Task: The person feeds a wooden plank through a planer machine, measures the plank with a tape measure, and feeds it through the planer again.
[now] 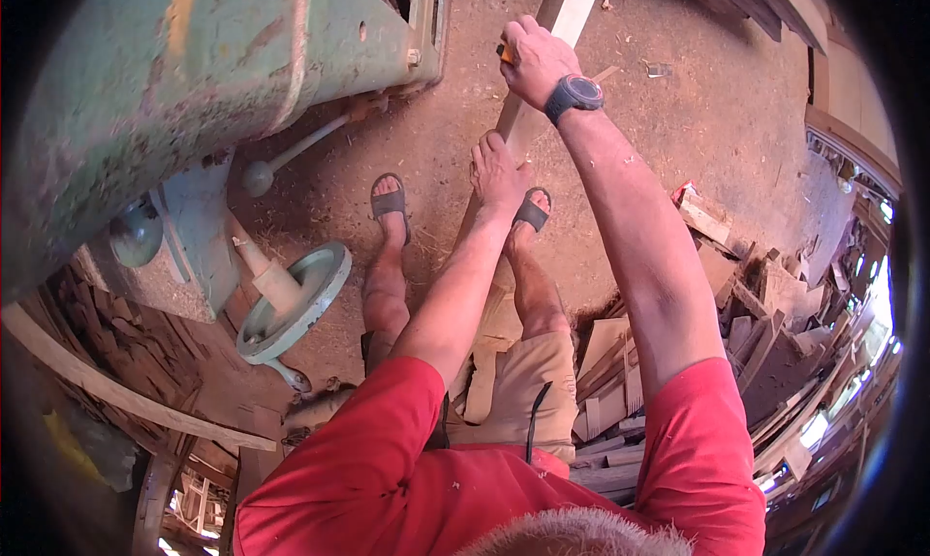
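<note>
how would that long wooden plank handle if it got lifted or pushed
The wooden plank is likely stiff, since it shows no obvious sag along its visible length. Being long and narrow, it may swing or tip if lifted near one end. It seems unlikely to roll, as its pale upper stretch looks flat-faced with straight edges.
</note>
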{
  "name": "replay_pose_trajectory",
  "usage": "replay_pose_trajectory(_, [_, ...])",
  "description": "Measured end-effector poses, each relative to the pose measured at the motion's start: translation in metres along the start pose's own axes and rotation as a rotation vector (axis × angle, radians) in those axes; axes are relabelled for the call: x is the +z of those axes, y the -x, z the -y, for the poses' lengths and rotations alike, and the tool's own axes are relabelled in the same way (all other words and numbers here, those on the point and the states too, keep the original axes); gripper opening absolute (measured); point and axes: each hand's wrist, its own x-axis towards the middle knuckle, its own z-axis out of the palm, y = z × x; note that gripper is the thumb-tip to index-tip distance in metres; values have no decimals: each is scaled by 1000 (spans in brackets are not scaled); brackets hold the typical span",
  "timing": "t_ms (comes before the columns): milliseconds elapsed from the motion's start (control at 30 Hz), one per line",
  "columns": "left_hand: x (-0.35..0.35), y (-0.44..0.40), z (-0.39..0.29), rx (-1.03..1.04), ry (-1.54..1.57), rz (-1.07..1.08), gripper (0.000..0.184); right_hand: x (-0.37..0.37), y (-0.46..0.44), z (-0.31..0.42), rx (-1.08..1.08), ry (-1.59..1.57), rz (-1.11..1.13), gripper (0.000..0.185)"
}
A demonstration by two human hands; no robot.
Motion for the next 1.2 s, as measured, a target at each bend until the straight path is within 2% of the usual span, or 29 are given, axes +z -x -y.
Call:
replay_pose_trajectory(100, [-2, -3, 2, -10, -7, 48, 59, -5, 8, -5, 5, 25, 21, 27])
replay_pose_trajectory(200, [1, -5, 4, -32, 15, 71, 59, -9, 18, -14, -94, 26, -24, 28])
replay_pose_trajectory(300, [3, -5, 3, -26, -5, 69, 61, -8, 22, -33, -181, -99, -139, 33])
replay_pose_trajectory(467, [5, -4, -2, -54, -54, 101, 72, -11, 32, -41, -148, -82, -89, 32])
replay_pose_trajectory(567, [3, -5, -3, -62, -33, 111, 69, -16, 46, -53, -35, -133, -137, 30])
replay_pose_trajectory(733, [-1, -7, 1, -87, -5, 167, 59, -14, 70, -80, 3, -199, -131, 29])
replay_pose_trajectory(867, [-3, -8, 0, -95, -6, 203, 60, -16, 78, -91, 25, -113, -70, 28])
replay_pose_trajectory(1067, [0, -7, 0, -84, -35, 190, 63, -17, 73, -99, 43, -82, -31, 26])
replay_pose_trajectory(1200, [9, -8, 8, -24, -37, 104, 57, -19, 70, -102, 54, -77, -9, 27])
